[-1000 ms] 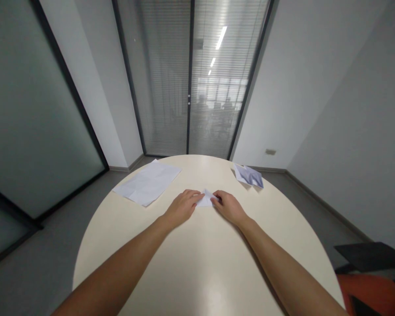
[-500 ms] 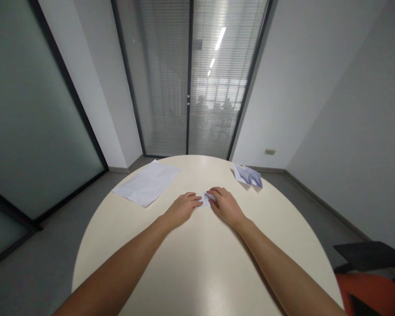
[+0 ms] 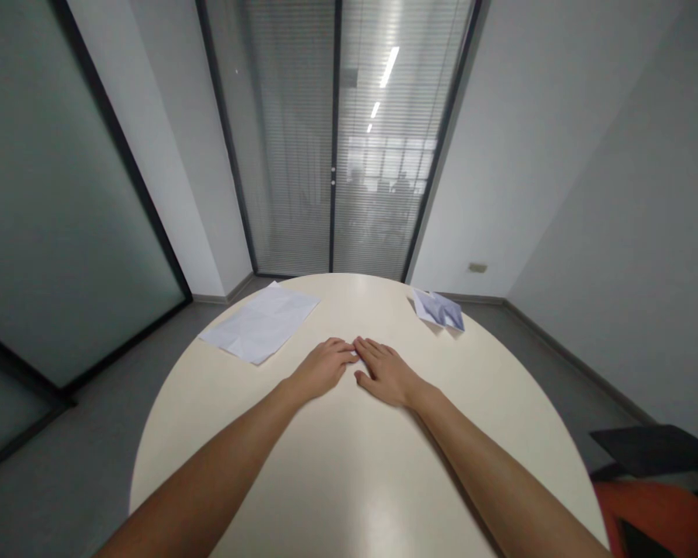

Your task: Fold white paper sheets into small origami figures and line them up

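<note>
A small piece of folded white paper (image 3: pixel 354 353) lies on the table between my hands, almost wholly covered by them. My left hand (image 3: pixel 324 369) has its thumb and fingers closed at the paper's left side, keeping it against the tabletop. Over the paper, my right hand (image 3: pixel 385 375) lies flat with its fingers stretched out and its thumb apart. Its fingertips come right up to those of my left hand.
The round cream table (image 3: pixel 349 465) carries a creased white sheet (image 3: pixel 261 322) at the far left. A partly folded paper (image 3: pixel 439 311) stands near the far right edge. An orange-red chair (image 3: pixel 657 511) is at the lower right. Glass panels with blinds (image 3: pixel 291 155) rise behind.
My right hand has gone from bent fingers at the paper's right side to lying flat across it, shifting left. The small paper is now mostly covered. My left hand has hardly moved.
</note>
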{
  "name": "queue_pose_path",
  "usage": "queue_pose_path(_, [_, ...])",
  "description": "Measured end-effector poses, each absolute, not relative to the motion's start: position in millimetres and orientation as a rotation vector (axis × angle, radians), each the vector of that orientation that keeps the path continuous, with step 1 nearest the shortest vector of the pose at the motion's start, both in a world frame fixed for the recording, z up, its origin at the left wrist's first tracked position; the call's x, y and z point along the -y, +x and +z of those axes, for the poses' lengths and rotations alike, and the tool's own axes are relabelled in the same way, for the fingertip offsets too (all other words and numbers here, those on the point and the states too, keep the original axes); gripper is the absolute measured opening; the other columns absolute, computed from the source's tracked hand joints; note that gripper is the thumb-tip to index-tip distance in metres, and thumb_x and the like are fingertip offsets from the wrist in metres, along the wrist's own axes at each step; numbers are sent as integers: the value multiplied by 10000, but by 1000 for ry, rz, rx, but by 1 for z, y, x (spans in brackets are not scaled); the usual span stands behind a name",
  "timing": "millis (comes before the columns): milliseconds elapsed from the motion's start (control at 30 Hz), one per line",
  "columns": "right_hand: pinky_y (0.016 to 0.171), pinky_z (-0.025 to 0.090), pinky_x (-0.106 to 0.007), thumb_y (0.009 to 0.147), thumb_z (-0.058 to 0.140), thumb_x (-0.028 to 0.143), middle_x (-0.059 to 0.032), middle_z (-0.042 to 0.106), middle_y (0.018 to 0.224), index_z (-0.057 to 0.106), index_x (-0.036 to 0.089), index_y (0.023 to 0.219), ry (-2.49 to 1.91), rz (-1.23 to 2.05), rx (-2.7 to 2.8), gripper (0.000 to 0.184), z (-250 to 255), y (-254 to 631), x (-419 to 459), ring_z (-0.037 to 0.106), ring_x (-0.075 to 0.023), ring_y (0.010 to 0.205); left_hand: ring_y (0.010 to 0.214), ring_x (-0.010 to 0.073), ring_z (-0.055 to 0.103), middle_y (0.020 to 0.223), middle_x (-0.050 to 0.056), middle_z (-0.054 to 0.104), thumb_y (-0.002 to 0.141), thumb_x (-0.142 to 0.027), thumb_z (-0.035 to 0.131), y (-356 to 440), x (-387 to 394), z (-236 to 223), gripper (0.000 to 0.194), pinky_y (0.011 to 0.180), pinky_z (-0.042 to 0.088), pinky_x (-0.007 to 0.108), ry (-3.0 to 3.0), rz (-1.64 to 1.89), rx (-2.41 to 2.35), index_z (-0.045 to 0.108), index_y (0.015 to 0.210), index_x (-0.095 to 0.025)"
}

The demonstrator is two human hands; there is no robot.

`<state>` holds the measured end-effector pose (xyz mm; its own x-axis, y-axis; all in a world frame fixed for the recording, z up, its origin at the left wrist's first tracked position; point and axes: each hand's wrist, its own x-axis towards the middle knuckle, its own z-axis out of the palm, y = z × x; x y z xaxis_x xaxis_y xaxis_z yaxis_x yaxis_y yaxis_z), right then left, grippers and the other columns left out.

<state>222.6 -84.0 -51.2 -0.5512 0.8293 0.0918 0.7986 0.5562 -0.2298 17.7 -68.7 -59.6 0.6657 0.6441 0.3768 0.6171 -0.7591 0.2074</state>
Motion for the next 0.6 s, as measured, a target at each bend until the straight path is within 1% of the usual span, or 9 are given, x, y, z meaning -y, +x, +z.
queue_pose_path(67, [1192, 251, -480, 930, 470, 434, -170, 340, 1593, 356, 78, 1540, -1373, 195, 2580, 716, -50, 223, 82, 311, -320, 1471, 1208, 222, 537, 1319, 32, 660, 920, -72, 517, 18, 69, -59, 371, 1108, 421, 396, 2802, 680, -1063, 705, 1203, -220])
queue_pose_path(167, [1155, 301, -489, 886, 538, 437, -162, 442, 1539, 414, 110, 1513, -1360, 168, 2548, 717, -49, 226, 80, 395, -336, 1410, 1267, 226, 517, 1355, 29, 640, 907, -72, 519, 17, 68, -61, 398, 1131, 405, 429, 2780, 669, -1076, 702, 1215, -246])
queue_pose_path(233, [1155, 301, -486, 889, 541, 454, -155, 451, 1535, 426, 125, 1507, -1352, 189, 2549, 709, -50, 229, 79, 406, -332, 1402, 1313, 234, 497, 1379, 25, 626, 904, -78, 521, 16, 67, -62, 402, 1147, 391, 441, 2773, 663, -1075, 701, 1220, -249])
queue_pose_path(300, [1180, 257, -492, 930, 481, 500, -146, 370, 1585, 390, 135, 1531, -1369, 239, 2575, 708, -53, 232, 78, 343, -328, 1450, 1329, 235, 494, 1375, 21, 632, 916, -92, 515, 15, 67, -62, 386, 1158, 383, 439, 2772, 674, -1060, 704, 1217, -244])
queue_pose_path(367, [1207, 185, -517, 968, 387, 563, -131, 246, 1634, 311, 143, 1569, -1412, 283, 2603, 737, -56, 234, 77, 228, -329, 1505, 1318, 230, 510, 1355, 21, 648, 943, -120, 502, 15, 67, -62, 357, 1152, 391, 434, 2766, 698, -1051, 707, 1207, -246])
queue_pose_path(433, [1217, 126, -541, 977, 316, 623, -118, 155, 1653, 233, 150, 1593, -1458, 302, 2614, 781, -58, 234, 77, 129, -330, 1529, 1304, 226, 525, 1345, 24, 654, 967, -152, 491, 16, 68, -62, 333, 1137, 407, 436, 2761, 709, -1059, 705, 1200, -253])
queue_pose_path(500, [1221, 104, -545, 973, 271, 667, -107, 123, 1658, 198, 156, 1601, -1486, 311, 2615, 813, -59, 232, 78, 88, -326, 1534, 1304, 228, 525, 1339, 25, 658, 977, -168, 487, 16, 68, -62, 323, 1129, 415, 438, 2760, 707, -1074, 700, 1203, -255])
queue_pose_path(600, [1219, 112, -552, 965, 242, 697, -84, 122, 1661, 189, 174, 1603, -1535, 311, 2601, 827, -56, 227, 81, 91, -330, 1533, 1308, 232, 518, 1332, 22, 661, 980, -180, 490, 16, 70, -62, 311, 1128, 414, 435, 2760, 703, -1091, 693, 1204, -253])
